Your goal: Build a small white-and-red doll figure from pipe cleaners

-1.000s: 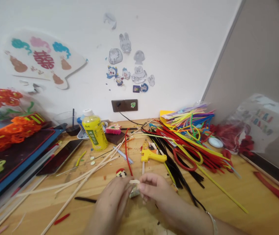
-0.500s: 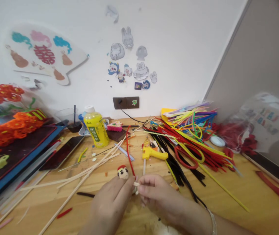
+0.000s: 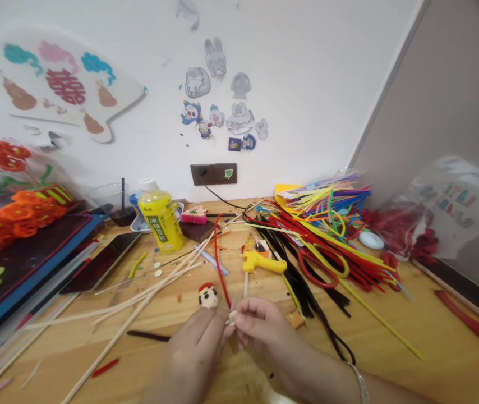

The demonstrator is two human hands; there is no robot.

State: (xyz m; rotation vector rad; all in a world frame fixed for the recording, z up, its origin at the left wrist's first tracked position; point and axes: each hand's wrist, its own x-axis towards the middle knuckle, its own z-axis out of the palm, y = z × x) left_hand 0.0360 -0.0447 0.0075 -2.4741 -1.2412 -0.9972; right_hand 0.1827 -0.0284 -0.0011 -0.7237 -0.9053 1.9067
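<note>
My left hand (image 3: pixel 199 350) and my right hand (image 3: pixel 260 328) meet low in the middle of the wooden table (image 3: pixel 391 359). Both are closed, their fingertips pinching one small pale piece (image 3: pixel 231 318) between them. I cannot make out what the piece is. Just beyond the left fingers lies a tiny figure head (image 3: pixel 208 295) with a red cap. A yellow glue gun (image 3: pixel 261 262) rests a little farther back, and a red pipe cleaner (image 3: pixel 220 264) runs past the figure head.
A heap of coloured pipe cleaners (image 3: pixel 332 235) covers the right back. Long pale sticks (image 3: pixel 138 303) fan across the left. A yellow bottle (image 3: pixel 159 216), a dark tablet (image 3: pixel 100 264), orange flowers on a blue board (image 3: pixel 16 224) and a plastic bag (image 3: pixel 445 207) surround the work spot.
My hands have drawn closer together and slid slightly away from me. The pale piece now shows less between the fingertips. The view has shifted a little.
</note>
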